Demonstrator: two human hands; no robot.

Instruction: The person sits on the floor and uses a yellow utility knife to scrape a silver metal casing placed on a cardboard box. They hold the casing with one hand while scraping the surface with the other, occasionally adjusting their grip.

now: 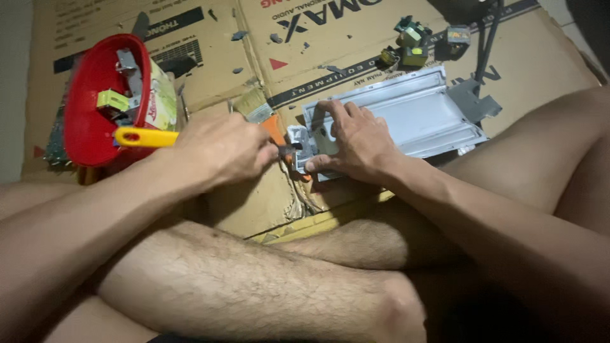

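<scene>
While the left hand (219, 149) is curled tight around a yellow-handled screwdriver (147, 137), the right hand (357, 141) presses splayed fingers (330, 114) on a grey sheet-metal housing (406, 114) at its 3 o'clock.

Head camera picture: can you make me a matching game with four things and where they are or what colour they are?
Things:
1. bowl
2. metal panel
3. left hand
4. right hand

Descriptions:
A. grey, lying flat on the cardboard
B. red, holding small parts, at the left
C. pressed down on the near end of the panel
D. gripping a tool with a yellow handle

Pairs: 1-B, 2-A, 3-D, 4-C
</scene>
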